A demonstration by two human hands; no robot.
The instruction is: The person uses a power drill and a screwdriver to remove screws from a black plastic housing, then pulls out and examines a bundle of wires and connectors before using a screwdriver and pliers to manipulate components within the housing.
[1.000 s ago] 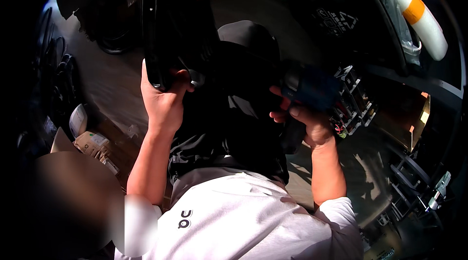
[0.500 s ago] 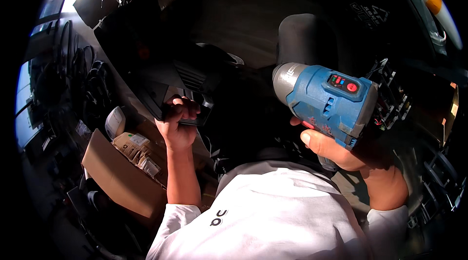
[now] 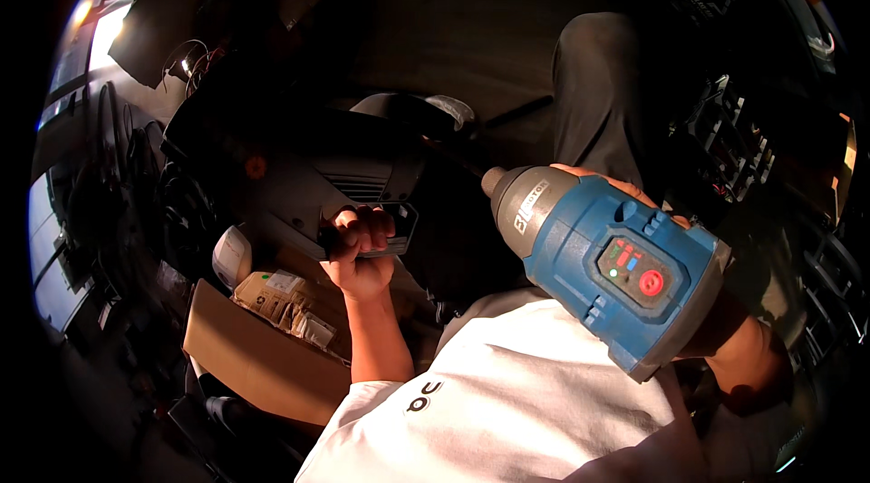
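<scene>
A blue cordless impact driver (image 3: 589,261) with a grey nose tilts across the right middle. My right hand (image 3: 625,188) is closed round it; fingers show beyond its far side, and the grip is mostly hidden beneath the body. From its nose a thin, dark bit reaches up and left toward a black machine housing (image 3: 299,202) with vent slots. Whether the tip touches the housing is lost in shadow. My left hand (image 3: 361,247) is wrapped round a black handle (image 3: 399,234) at the housing's near edge.
Below left, an open cardboard box (image 3: 245,356) holds brown packages (image 3: 281,297). Cables (image 3: 127,139) hang at the far left. At the right lies a metal frame with parts (image 3: 729,139). My knee in dark trousers (image 3: 598,75) sits beyond the driver.
The impact driver has turned so its top faces me more, and has moved down; its bit now points toward the housing. My left hand still grips the handle, slightly lower and right in view.
</scene>
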